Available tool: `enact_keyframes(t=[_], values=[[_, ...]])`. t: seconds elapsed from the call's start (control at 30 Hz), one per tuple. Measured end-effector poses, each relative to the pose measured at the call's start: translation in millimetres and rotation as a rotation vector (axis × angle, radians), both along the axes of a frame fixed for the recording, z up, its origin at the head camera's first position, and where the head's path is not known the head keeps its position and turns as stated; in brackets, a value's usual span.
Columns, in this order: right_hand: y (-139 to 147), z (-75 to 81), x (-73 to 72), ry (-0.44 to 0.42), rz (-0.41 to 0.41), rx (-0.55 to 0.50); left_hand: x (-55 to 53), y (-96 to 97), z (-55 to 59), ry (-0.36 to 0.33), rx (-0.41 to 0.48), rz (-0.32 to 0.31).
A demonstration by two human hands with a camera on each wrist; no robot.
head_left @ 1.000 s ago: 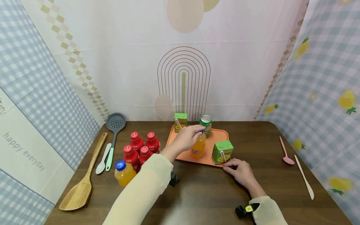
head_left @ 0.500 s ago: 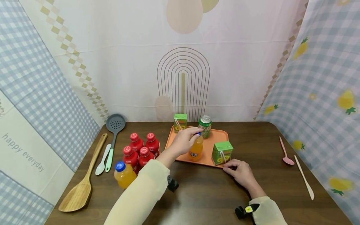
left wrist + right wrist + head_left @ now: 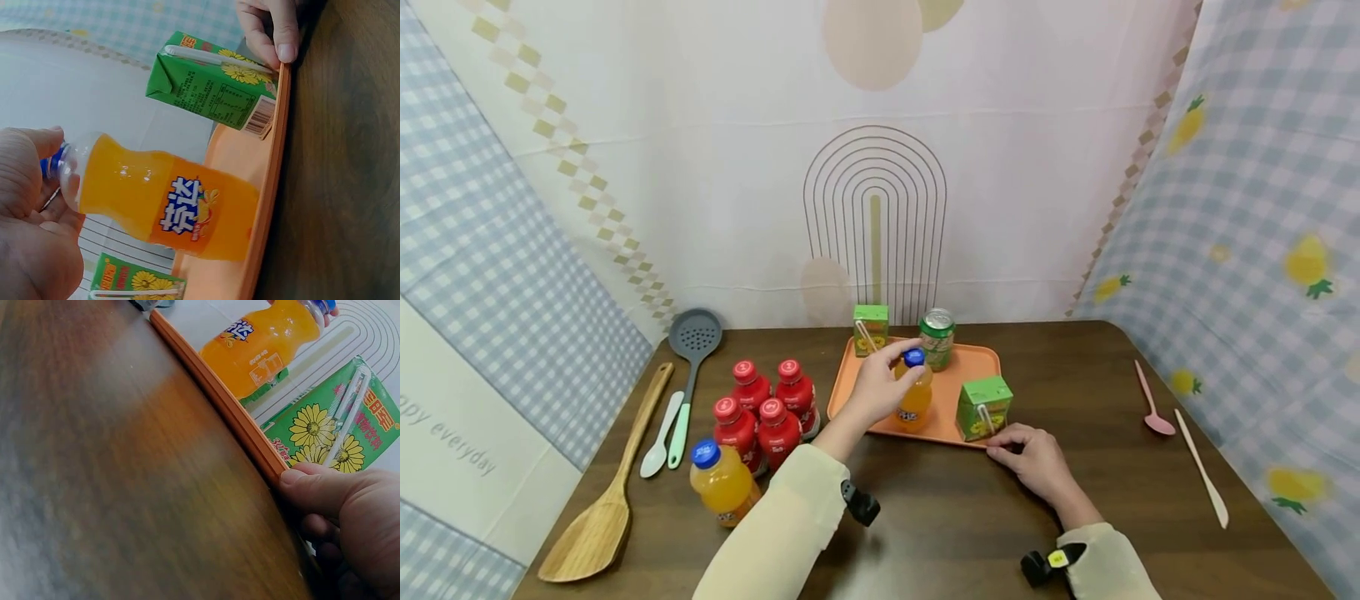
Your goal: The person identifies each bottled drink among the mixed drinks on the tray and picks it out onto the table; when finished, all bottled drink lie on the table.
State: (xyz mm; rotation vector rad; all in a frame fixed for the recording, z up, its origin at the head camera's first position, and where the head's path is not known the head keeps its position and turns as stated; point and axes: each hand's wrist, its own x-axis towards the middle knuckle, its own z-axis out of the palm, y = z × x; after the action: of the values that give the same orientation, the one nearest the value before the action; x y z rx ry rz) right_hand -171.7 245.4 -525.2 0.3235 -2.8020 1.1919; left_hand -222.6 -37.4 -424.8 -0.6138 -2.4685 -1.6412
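Observation:
An orange soda bottle (image 3: pixel 914 400) with a blue cap stands upright near the front of the orange tray (image 3: pixel 958 385). My left hand (image 3: pixel 880 385) is around its cap (image 3: pixel 55 164), thumb and fingers spread apart with the cap showing between them. My right hand (image 3: pixel 1037 460) pinches the tray's front right corner, thumb on the rim (image 3: pixel 275 464). Close to that hand is a green drink carton (image 3: pixel 985 408) with a straw on its side. Farther back on the tray are another green carton (image 3: pixel 871 329) and a green can (image 3: pixel 937 340).
Left of the tray stand several red bottles (image 3: pixel 779 433) and a second orange soda bottle (image 3: pixel 722 482). A wooden spatula (image 3: pixel 597 525), white spoon (image 3: pixel 658 446) and grey skimmer (image 3: pixel 695 333) lie at the left. At the right lie a pink spoon (image 3: pixel 1156 417) and white knife (image 3: pixel 1204 475).
The orange soda bottle has shifted slightly left and nearer on the tray. My left fingers have spread, so the cap shows more. My right hand stays at the tray corner.

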Motion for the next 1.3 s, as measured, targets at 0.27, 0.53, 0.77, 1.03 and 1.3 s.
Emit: enact_keyframes(t=[0.27,0.53,0.77,1.03,1.3], values=[[0,1.6,-1.0,0.005,0.003,-0.007,4.5,2.4,-1.4,-0.032,0.182,0.025],[0,-0.4,-0.5,-0.003,0.000,-0.015,2.9,3.7,-6.2,-0.076,0.197,0.025],[0,-0.8,-0.2,-0.003,-0.001,-0.024,12.8,2.8,-4.9,-0.046,0.171,0.023],[0,-1.9,-1.6,0.018,0.009,-0.014,31.2,-6.5,-2.6,0.031,0.218,0.071],[2,-2.0,-3.3,0.028,0.018,-0.014,61.8,-24.5,1.3,-0.004,0.296,0.055]])
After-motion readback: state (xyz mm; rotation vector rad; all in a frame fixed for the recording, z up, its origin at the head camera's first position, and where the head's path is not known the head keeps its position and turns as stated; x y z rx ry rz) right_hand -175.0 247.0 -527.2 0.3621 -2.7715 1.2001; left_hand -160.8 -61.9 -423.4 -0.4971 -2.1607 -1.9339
